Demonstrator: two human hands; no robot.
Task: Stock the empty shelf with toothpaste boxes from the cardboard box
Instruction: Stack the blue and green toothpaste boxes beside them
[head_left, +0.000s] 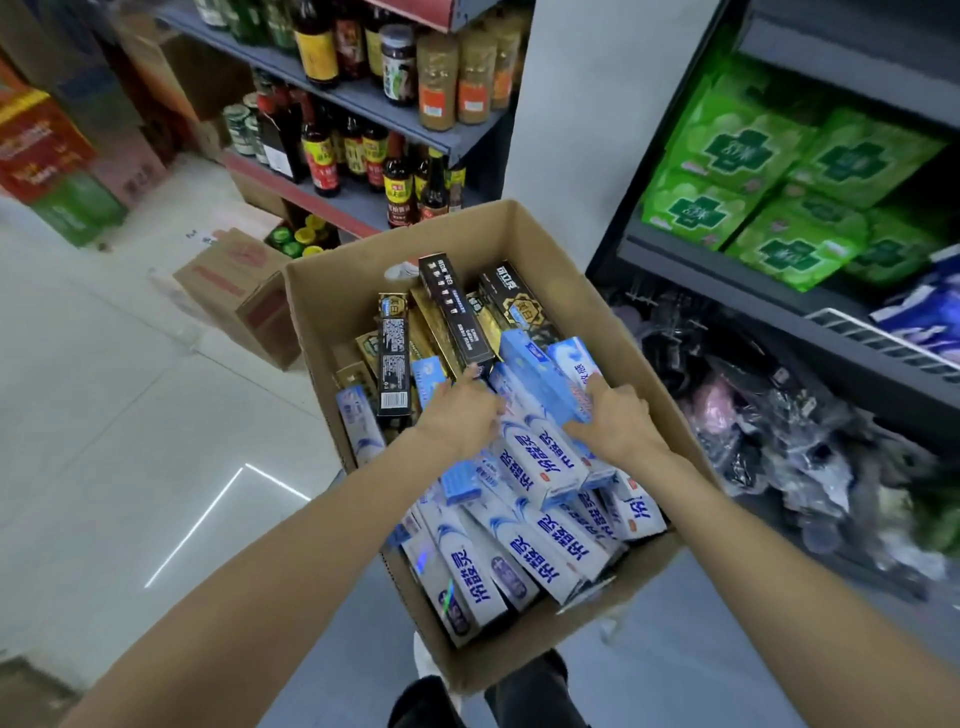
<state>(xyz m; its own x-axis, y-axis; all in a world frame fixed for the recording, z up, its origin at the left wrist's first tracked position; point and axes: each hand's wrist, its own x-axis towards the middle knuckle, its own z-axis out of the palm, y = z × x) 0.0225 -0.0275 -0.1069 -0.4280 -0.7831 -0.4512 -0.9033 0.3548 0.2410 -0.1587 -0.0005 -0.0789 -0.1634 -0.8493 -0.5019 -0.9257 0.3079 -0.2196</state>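
— What step were you on at that point?

— As I judged it, the pick-up. The cardboard box (524, 249) stood open below me on the floor, between the shelving with green packs (769, 171) on my right and the shelves of sauce bottles (358, 150) further back. I couldn't pick out the empty shelf from that view, so nothing was going onto it yet.

— What was in the box?

— Toothpaste boxes, loose and crisscrossed. Black and gold boxes (457, 317) lay at the far end, blue and white boxes (540, 545) filled the middle and near end.

— And your hands?

— Both were down inside. My left hand (460, 410) lay over the top of the pile where the dark boxes met the blue ones, its fingers (470, 375) reaching forward and touching the cartons; I couldn't tell whether they had closed round one. My right hand (615, 421) pressed on a blue and white box (574, 374) tilted up near the right wall, its fingers (597, 387) fairly straight and laid on the face, not curled round it.

— So what did the next move need?

— I reckoned on closing both hands round the ends of a few aligned blue boxes, lifting them clear of the tangle without snagging neighbours, then turning to find the bare shelf.
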